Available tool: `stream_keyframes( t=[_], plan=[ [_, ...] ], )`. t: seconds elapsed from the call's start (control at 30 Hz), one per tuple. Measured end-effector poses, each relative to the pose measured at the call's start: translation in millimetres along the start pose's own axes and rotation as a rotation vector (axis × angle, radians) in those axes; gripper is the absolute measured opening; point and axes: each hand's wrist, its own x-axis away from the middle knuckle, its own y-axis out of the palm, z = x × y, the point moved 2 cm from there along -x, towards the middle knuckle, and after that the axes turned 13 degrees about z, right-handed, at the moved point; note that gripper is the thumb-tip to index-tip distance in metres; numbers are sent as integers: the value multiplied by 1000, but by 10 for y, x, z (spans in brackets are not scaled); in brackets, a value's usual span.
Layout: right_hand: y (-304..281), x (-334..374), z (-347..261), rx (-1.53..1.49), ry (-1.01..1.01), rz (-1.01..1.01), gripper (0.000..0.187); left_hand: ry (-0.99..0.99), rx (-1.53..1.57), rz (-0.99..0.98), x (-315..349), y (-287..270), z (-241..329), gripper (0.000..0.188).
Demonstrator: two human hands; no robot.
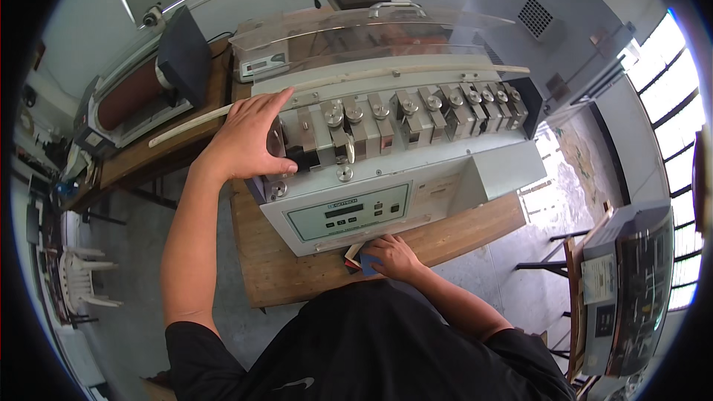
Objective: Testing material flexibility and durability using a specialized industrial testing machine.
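A bench-top testing machine [445,150] with a row of metal clamps [380,122] stands before me on a wooden table. My left hand [249,137] is at the row's left end, thumb and fingers spread apart around the end clamp block. Its thumb is next to a dark piece [303,157] at the first clamp; whether it touches is unclear. At the table's near edge, my right hand [394,256] has its bent fingers on a small blue flat piece [369,262]. Red and pale pieces [352,254] show beside it, against the machine's front.
A clear hinged cover [356,33] is raised behind the clamps. A long pale rod [334,80] runs along the back and sticks out left. Another machine with a brown roller [132,100] stands left. A grey machine [601,304] stands at right; a white plastic chair [82,278] is on the left.
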Motion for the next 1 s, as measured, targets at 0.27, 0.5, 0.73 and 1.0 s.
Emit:
stream_keyframes(
  t=[0.27, 0.5, 0.73, 1.0],
  plan=[
    [-314, -22, 295, -207, -32, -39, 28, -13, 113, 386, 125, 94, 205, 48],
    [-1532, -516, -161, -457, -172, 94, 16, -137, 66, 381, 95, 158, 522, 30],
    [-2718, -1237, -185, -387, -189, 581, 14, -155, -23, 331, 22, 72, 658, 31],
    [-2987, -1984, -217, -233, -95, 585, 21, -3, -41, 187, -304, 212, 557, 34]
  ],
)
